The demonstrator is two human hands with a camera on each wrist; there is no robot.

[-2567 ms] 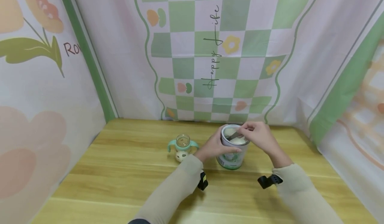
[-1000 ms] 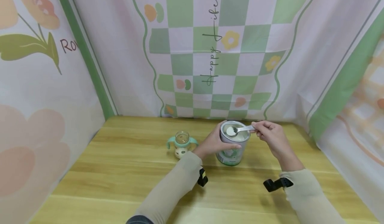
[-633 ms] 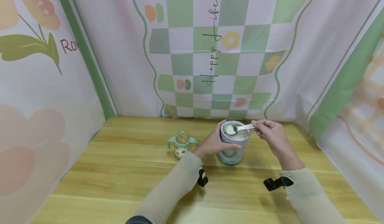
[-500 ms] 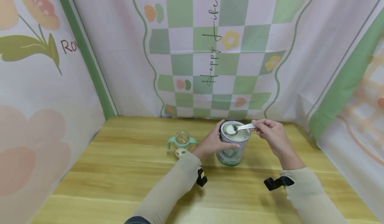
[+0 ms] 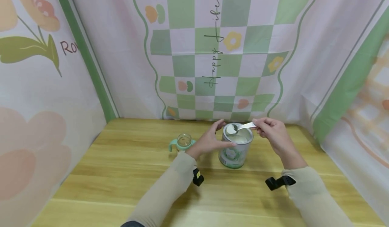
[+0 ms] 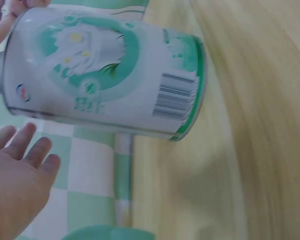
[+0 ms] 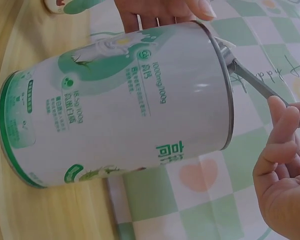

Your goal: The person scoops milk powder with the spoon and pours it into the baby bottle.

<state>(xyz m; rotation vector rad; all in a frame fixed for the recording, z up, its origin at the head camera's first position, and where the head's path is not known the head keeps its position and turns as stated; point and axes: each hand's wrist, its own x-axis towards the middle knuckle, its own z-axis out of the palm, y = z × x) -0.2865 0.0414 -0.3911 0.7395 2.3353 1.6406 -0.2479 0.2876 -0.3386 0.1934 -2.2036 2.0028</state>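
A white and green milk powder can stands upright on the table, its top uncovered and pale powder inside. My right hand pinches the handle of a metal spoon whose bowl, heaped with white powder, is over the can's mouth. In the right wrist view the spoon slants across the can's rim. Beside the can's left side is my left hand, thumb and fingers spread. The left wrist view shows a gap between the fingers of that hand and the can.
Left of the can stands a clear baby bottle without a lid, with mint green handles, partly hidden behind my left wrist. The wooden table ends at a checked green and white cloth at the back.
My left hand has let go of the can and shifted left, now covering more of the bottle. The spoon came up out of the powder with a heap and has risen slightly.
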